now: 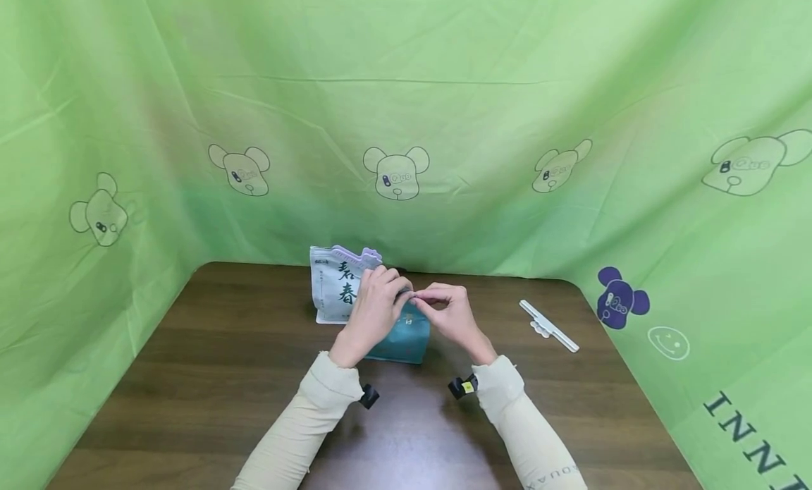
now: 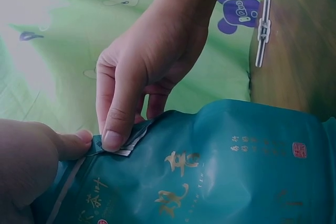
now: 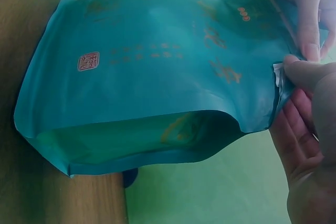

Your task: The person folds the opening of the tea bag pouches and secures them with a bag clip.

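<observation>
A teal tea bag with gold lettering stands upright on the table, its front and side fold showing in the right wrist view. My left hand pinches the bag's top edge, fingertips beside a pale strip across it. Right next to it, my right hand pinches the top corner between thumb and fingers. A torn whitish edge shows under the right thumb. Behind the left hand stands a white bag with dark green characters, a purple sealing clip along its top.
A white sealing clip lies on the brown wooden table to the right. Green cloth with bear-head drawings hangs around the back and sides. Black wrist cameras hang below both cuffs.
</observation>
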A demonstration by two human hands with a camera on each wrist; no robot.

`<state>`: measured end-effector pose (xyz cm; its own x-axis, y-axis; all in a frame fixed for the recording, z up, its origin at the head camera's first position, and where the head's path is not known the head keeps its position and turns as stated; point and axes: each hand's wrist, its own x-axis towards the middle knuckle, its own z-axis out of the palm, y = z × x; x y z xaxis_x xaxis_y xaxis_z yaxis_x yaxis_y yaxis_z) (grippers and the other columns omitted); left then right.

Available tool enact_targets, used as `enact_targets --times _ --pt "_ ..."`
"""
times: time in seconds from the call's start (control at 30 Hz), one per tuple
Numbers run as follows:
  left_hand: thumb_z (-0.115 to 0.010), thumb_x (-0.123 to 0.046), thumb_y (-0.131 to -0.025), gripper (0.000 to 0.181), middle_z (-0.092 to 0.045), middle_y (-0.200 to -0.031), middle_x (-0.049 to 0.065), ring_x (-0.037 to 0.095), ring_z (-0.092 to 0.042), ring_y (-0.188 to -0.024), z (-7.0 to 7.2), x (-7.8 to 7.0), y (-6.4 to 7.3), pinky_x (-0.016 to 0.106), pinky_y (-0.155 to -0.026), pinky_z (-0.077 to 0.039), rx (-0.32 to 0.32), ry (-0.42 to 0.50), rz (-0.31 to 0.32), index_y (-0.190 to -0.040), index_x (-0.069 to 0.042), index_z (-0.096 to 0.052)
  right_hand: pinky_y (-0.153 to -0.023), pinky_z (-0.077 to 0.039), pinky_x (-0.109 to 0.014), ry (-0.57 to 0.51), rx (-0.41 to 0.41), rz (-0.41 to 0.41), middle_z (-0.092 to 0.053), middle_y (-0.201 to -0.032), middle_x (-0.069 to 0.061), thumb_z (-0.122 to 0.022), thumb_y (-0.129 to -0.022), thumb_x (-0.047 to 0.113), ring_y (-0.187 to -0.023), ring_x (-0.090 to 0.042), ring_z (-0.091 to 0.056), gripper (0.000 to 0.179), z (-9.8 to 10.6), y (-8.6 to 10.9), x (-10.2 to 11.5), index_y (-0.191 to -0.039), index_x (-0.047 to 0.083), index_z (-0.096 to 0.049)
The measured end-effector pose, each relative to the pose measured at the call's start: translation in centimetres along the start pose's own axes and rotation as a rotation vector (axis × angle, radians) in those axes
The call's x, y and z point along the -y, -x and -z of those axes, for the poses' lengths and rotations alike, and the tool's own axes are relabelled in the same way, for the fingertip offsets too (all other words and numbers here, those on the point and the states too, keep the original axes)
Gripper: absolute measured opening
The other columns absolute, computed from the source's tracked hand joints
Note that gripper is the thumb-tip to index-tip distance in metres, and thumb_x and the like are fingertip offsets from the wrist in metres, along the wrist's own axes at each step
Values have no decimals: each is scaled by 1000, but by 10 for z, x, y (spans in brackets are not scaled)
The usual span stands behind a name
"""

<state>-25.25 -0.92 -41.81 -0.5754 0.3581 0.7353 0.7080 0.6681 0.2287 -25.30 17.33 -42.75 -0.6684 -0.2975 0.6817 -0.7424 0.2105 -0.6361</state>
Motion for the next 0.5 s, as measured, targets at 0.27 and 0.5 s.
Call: enact_targets --times 0.27,0.5 --pt "-77 -15 -90 5 -64 -82 -2 20 -52 -80 2 -1 -2 36 -76 -35 29 14 29 -87 -13 -74 -62 -59 -29 18 25 32 -72 -79 -25 -74 -81 -17 -71 -13 -70 9 1 -1 3 -89 -13 -76" --pt "-77 -14 -90 5 -64 -82 -1 20 -52 -80 2 -2 -5 37 -76 -35 41 7 38 -87 -11 -74 -65 -58 -22 17 25 -24 -73 -81 -23 -75 -81 -16 -70 -16 -71 10 3 -2 6 -90 -12 -76"
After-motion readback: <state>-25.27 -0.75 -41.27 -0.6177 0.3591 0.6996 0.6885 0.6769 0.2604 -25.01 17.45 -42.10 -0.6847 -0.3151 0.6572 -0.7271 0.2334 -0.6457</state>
